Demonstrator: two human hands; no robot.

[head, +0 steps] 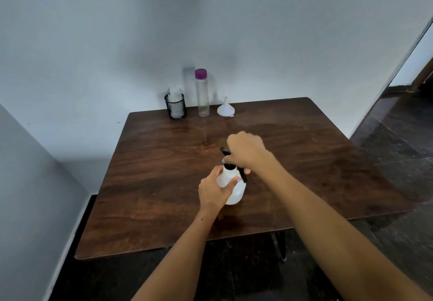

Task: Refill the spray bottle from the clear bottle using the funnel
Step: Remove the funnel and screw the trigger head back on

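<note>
Two bare arms reach out over the brown desk [164, 183]. Left hand [212, 191] wraps around the white spray bottle [235, 191] to keep it from moving. Right hand [246, 152] grips its black top, likely to twist it off. Clear bottle [203, 94] and funnel [225, 109] wait far back by the wall, well apart from both hands.

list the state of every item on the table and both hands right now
spray bottle: upright on the table, black spray head still on
clear bottle: upright at the back edge, purple cap on
funnel: lying wide mouth down, spout up, untouched
mesh cup: upright, white stuff inside
left hand: holds the spray bottle's body
right hand: grips the spray head
</note>
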